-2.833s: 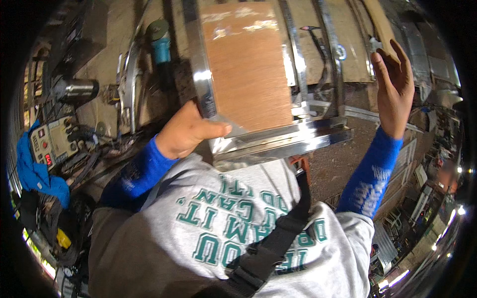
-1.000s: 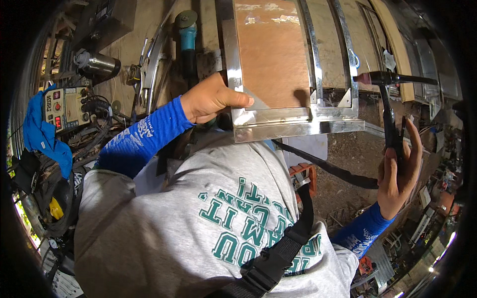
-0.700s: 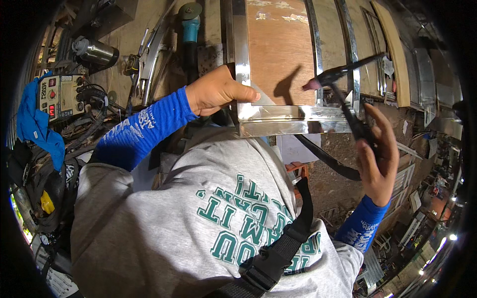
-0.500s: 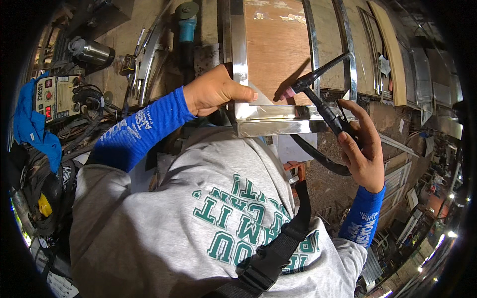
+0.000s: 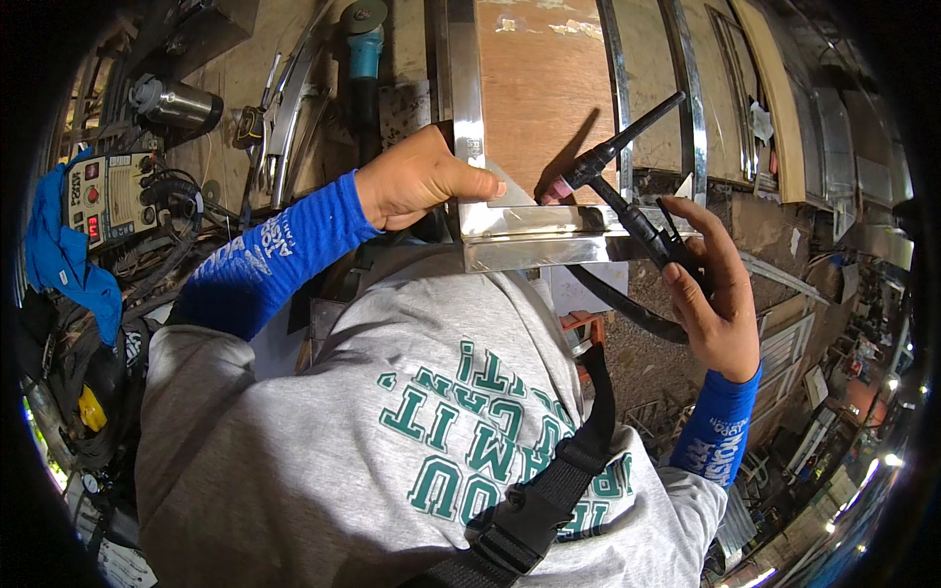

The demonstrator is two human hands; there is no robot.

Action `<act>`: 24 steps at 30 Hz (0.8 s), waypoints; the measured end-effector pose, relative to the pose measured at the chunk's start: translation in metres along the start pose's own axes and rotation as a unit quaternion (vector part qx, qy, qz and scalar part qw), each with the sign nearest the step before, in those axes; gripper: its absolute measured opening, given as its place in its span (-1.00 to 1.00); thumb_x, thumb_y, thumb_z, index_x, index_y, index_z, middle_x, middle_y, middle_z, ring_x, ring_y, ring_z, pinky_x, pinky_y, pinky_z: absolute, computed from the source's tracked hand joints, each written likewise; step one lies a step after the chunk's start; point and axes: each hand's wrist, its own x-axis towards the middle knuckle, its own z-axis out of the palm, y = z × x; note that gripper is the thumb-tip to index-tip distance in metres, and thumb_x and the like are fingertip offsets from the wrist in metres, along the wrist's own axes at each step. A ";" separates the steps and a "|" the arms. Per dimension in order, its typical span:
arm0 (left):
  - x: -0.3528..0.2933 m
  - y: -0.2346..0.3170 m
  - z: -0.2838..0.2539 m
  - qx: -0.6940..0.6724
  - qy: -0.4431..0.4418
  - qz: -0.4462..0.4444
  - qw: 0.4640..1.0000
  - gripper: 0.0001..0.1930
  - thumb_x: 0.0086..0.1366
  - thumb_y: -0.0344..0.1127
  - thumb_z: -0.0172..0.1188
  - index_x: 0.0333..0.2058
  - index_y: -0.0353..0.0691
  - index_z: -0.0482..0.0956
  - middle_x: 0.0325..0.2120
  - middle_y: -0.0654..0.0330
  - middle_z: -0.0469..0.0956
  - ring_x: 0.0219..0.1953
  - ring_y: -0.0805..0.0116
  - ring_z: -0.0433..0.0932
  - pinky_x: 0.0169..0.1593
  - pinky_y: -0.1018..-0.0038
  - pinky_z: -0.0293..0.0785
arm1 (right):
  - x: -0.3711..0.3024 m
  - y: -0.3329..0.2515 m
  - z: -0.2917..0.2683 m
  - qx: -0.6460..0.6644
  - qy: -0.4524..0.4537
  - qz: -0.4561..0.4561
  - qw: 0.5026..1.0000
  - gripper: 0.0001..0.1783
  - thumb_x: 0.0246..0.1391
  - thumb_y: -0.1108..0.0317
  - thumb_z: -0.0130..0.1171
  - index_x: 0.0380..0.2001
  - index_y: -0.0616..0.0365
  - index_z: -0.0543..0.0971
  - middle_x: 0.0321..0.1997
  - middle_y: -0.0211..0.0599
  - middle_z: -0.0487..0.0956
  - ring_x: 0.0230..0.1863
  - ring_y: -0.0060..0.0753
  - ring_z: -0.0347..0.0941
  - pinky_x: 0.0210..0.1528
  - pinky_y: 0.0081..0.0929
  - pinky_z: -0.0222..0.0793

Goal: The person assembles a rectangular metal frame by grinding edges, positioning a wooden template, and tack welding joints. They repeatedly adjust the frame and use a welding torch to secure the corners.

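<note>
My right hand (image 5: 720, 294) is closed around the black handle of a TIG welding torch (image 5: 642, 232). The torch's pink cup (image 5: 556, 190) points down at the inner edge of a shiny metal frame (image 5: 549, 253), close to a small triangular metal plate (image 5: 511, 189) in the frame's corner. Whether the tip touches the metal I cannot tell. My left hand (image 5: 412, 181) grips that corner, thumb pressed on the triangular plate and fingers curled out of sight beside the side bar. A black cable (image 5: 627, 306) loops below the torch.
A reddish plywood panel (image 5: 544, 88) lies inside the frame. Beyond my left hand are a teal angle grinder (image 5: 365, 54), a steel flask (image 5: 181, 106) and a welding machine (image 5: 108, 196) with a blue cloth (image 5: 69, 245). Metal bars (image 5: 686, 83) lie to the right.
The torch cup has come slightly lower and left, closer to the frame's edge and the triangular plate. My left hand keeps its grip on the corner.
</note>
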 end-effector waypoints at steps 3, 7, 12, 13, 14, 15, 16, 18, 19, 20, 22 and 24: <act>0.000 -0.001 -0.001 0.006 0.000 0.000 1.000 -0.43 0.21 -0.57 0.36 0.21 -0.39 0.47 0.03 0.06 0.64 0.04 0.28 0.64 0.19 0.32 0.55 | 0.004 0.007 0.003 -0.009 0.014 -0.040 0.999 -0.42 0.34 0.53 0.11 0.40 0.21 0.34 0.26 -0.21 0.50 -0.08 -0.56 0.41 -0.03 -0.58 0.36; 0.000 -0.001 0.000 0.003 -0.002 0.012 1.000 -0.44 0.21 -0.55 0.37 0.20 -0.38 0.49 0.03 0.07 0.65 0.04 0.28 0.64 0.19 0.33 0.54 | 0.004 0.007 -0.002 0.001 -0.009 -0.035 0.999 -0.41 0.33 0.54 0.10 0.40 0.21 0.33 0.41 -0.20 0.39 -0.02 -0.50 0.43 0.06 -0.53 0.38; 0.001 0.000 -0.002 -0.007 -0.004 -0.001 1.000 -0.45 0.21 -0.53 0.38 0.20 -0.37 0.50 0.02 0.08 0.66 0.04 0.30 0.64 0.19 0.33 0.54 | 0.008 0.008 -0.001 -0.003 -0.005 -0.061 0.998 -0.41 0.33 0.56 0.08 0.41 0.23 0.32 0.40 -0.19 0.42 0.10 -0.44 0.45 0.17 -0.48 0.34; 0.001 0.002 -0.002 -0.004 -0.008 -0.004 1.000 -0.45 0.21 -0.52 0.38 0.20 -0.36 0.50 0.02 0.09 0.66 0.04 0.30 0.64 0.19 0.33 0.54 | 0.009 0.008 -0.002 -0.003 -0.008 -0.069 0.998 -0.41 0.33 0.57 0.08 0.41 0.23 0.32 0.40 -0.19 0.42 0.11 -0.43 0.45 0.18 -0.48 0.34; 0.003 0.002 -0.002 -0.002 -0.008 0.001 1.000 -0.45 0.21 -0.51 0.38 0.20 -0.36 0.50 0.02 0.09 0.66 0.04 0.30 0.64 0.19 0.33 0.54 | 0.009 0.009 -0.003 -0.007 -0.011 -0.070 0.997 -0.41 0.33 0.56 0.07 0.40 0.23 0.32 0.40 -0.19 0.42 0.12 -0.44 0.45 0.18 -0.48 0.33; 0.003 0.002 -0.001 0.001 -0.006 0.005 1.000 -0.45 0.21 -0.50 0.39 0.20 -0.36 0.50 0.02 0.09 0.66 0.03 0.31 0.65 0.19 0.34 0.54 | 0.010 0.010 -0.004 -0.008 -0.015 -0.072 0.997 -0.41 0.33 0.56 0.07 0.40 0.22 0.32 0.40 -0.20 0.42 0.12 -0.44 0.44 0.19 -0.49 0.33; 0.004 0.003 0.000 0.005 -0.005 0.009 1.000 -0.45 0.21 -0.49 0.39 0.20 -0.36 0.50 0.02 0.09 0.66 0.03 0.31 0.65 0.19 0.34 0.54 | 0.011 0.012 -0.005 -0.009 -0.019 -0.074 0.997 -0.42 0.33 0.56 0.07 0.40 0.22 0.32 0.40 -0.20 0.42 0.12 -0.45 0.44 0.19 -0.49 0.33; 0.003 0.004 0.003 -0.001 -0.008 0.028 1.000 -0.44 0.21 -0.48 0.39 0.20 -0.37 0.50 0.02 0.07 0.66 0.03 0.29 0.66 0.19 0.32 0.55 | 0.013 0.011 -0.007 0.000 -0.031 -0.067 0.997 -0.42 0.34 0.55 0.08 0.40 0.22 0.32 0.39 -0.21 0.42 0.16 -0.43 0.45 0.23 -0.47 0.32; 0.003 0.005 0.004 -0.004 -0.011 0.036 0.999 -0.44 0.21 -0.47 0.40 0.20 -0.37 0.50 0.03 0.07 0.66 0.02 0.28 0.66 0.19 0.32 0.55 | 0.013 0.011 -0.008 0.005 -0.036 -0.063 0.997 -0.42 0.34 0.54 0.08 0.40 0.23 0.32 0.39 -0.21 0.42 0.17 -0.43 0.45 0.25 -0.46 0.32; 0.005 0.005 0.003 0.001 -0.012 0.032 0.999 -0.44 0.21 -0.46 0.40 0.20 -0.37 0.49 0.03 0.06 0.66 0.02 0.27 0.67 0.18 0.31 0.56 | 0.013 0.014 -0.007 0.022 -0.023 -0.063 0.997 -0.42 0.35 0.52 0.10 0.40 0.22 0.32 0.38 -0.21 0.44 0.19 -0.44 0.46 0.24 -0.45 0.34; 0.007 0.004 -0.001 0.009 -0.015 0.020 1.000 -0.43 0.21 -0.44 0.40 0.21 -0.37 0.49 0.03 0.05 0.66 0.01 0.24 0.68 0.17 0.30 0.58 | 0.014 0.021 -0.005 0.027 -0.010 -0.095 0.995 -0.43 0.31 0.58 0.11 0.37 0.24 0.34 0.33 -0.16 0.48 0.20 -0.40 0.47 0.27 -0.40 0.36; 0.009 0.004 -0.003 0.010 -0.019 0.023 1.000 -0.44 0.22 -0.44 0.39 0.20 -0.36 0.49 0.02 0.05 0.66 0.01 0.24 0.68 0.16 0.29 0.60 | 0.016 0.027 -0.005 0.026 -0.007 -0.112 0.993 -0.42 0.30 0.60 0.14 0.37 0.22 0.36 0.30 -0.15 0.52 0.19 -0.38 0.51 0.27 -0.36 0.39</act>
